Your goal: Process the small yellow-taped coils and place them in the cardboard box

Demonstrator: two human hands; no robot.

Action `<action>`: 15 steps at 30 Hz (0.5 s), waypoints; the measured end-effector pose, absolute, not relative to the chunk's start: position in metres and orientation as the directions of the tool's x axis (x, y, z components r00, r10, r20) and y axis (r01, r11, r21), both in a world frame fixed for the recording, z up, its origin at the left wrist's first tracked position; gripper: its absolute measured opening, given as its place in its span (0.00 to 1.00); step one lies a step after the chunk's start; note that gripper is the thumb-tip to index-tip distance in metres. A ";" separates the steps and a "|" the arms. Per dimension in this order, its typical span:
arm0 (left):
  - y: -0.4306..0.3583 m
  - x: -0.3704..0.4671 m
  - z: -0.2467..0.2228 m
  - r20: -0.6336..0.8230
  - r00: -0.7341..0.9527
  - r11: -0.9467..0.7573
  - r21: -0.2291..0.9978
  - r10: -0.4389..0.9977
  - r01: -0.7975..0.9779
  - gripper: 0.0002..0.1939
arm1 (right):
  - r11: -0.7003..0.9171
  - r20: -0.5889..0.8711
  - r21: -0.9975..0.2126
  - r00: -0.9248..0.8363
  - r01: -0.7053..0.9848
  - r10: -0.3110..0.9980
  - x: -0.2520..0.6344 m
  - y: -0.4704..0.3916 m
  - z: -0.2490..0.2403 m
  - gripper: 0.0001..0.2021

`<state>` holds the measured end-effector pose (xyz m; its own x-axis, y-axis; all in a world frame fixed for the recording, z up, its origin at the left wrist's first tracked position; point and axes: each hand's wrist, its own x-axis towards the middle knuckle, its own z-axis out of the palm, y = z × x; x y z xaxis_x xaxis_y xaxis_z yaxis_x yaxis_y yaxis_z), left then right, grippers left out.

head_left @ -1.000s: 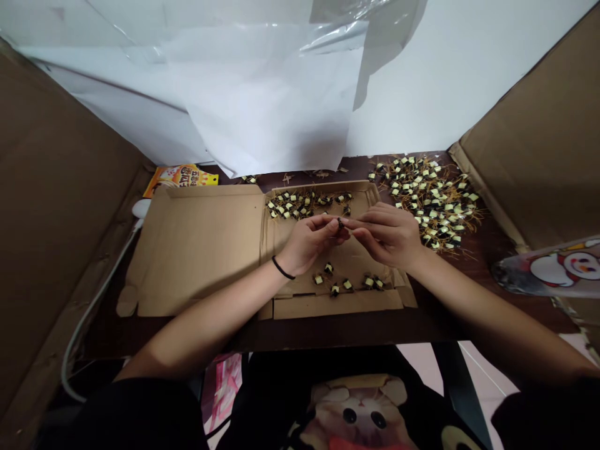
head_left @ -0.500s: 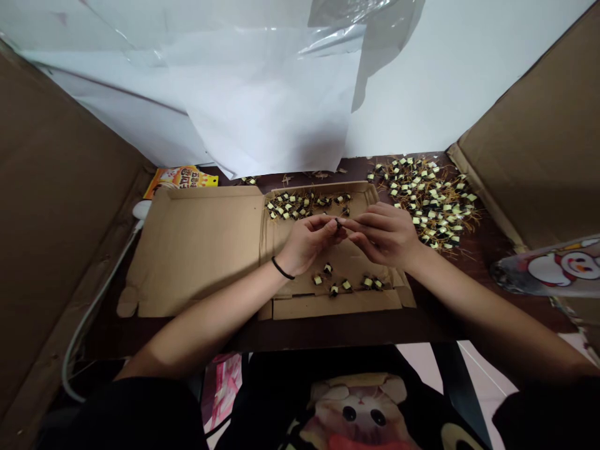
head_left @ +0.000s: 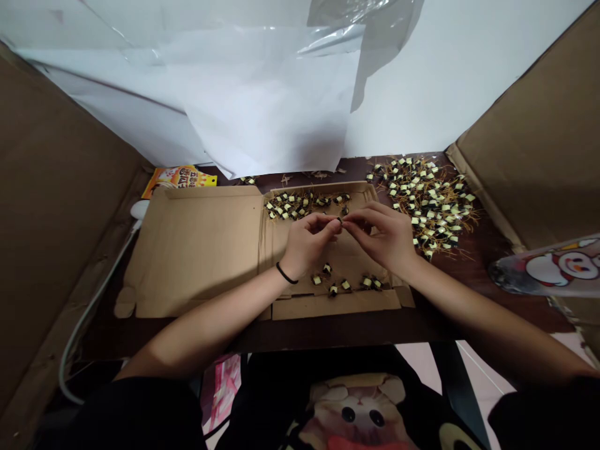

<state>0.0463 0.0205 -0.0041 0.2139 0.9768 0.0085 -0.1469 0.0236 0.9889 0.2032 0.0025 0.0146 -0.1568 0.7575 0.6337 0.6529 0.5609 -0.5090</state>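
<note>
My left hand (head_left: 309,242), with a black band on the wrist, pinches a small dark coil component (head_left: 339,220) between thumb and forefinger. Close against its right side, my right hand (head_left: 382,237) has thumb and forefinger pressed together, seemingly at the piece's thin wire leads; the leads are too fine to make out. Both hands are above the right half of an opened cardboard box (head_left: 285,247). Behind them in the box lies a cluster of black coil components with pale yellow tops (head_left: 288,205). Several similar coil components (head_left: 345,285) are spread near the box's front edge.
A large heap of coil components with copper-coloured wires (head_left: 426,200) covers the table at the back right. Cardboard walls (head_left: 529,137) stand on both sides. A yellow packet (head_left: 182,177) and white cable (head_left: 89,312) are at left, a printed clear pouch (head_left: 557,269) at right.
My right hand's fingers have shifted from lying over the coil component to a pinch just right of it. My left hand keeps its hold, almost in the same place.
</note>
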 end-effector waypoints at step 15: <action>0.018 0.049 -0.005 0.059 0.194 -0.037 0.992 0.979 -0.117 0.13 | 0.540 0.565 -0.565 -0.185 0.624 0.804 0.200 0.004 0.014 0.07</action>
